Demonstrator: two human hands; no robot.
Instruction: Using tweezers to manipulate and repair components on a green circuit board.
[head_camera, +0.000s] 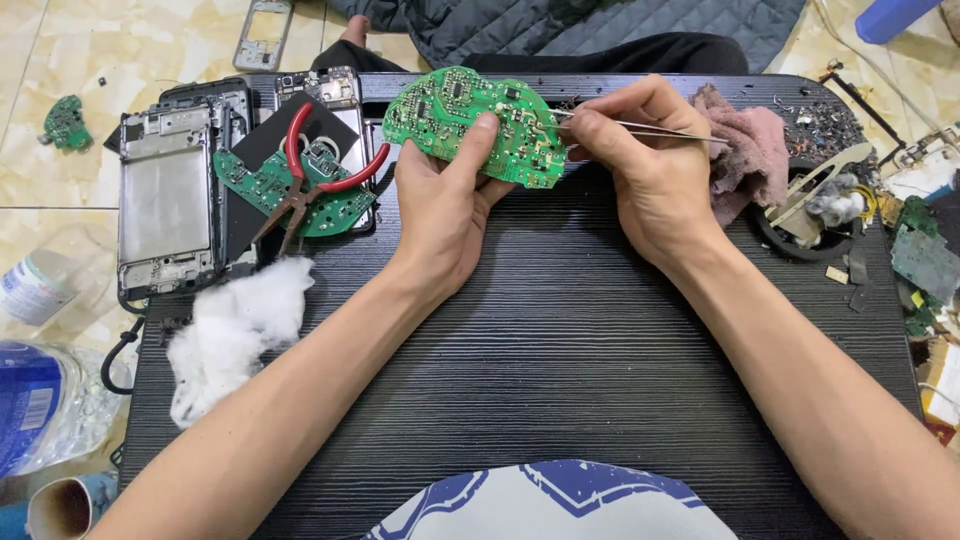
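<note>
My left hand (445, 205) holds a green, rounded circuit board (470, 120) above the far part of the black table (560, 340), thumb pressed on its face. My right hand (640, 170) pinches thin metal tweezers (650, 127), whose tips touch the board's right edge. Both forearms reach in from the near side.
Red-handled pliers (300, 170) lie on a second green board (275, 185) and phone frames (165, 195) at the far left. White cotton wool (235, 325) sits at the left edge. A pink rag (750, 145) and small parts clutter (830, 200) lie at the right. Plastic bottles (40, 400) stand on the floor.
</note>
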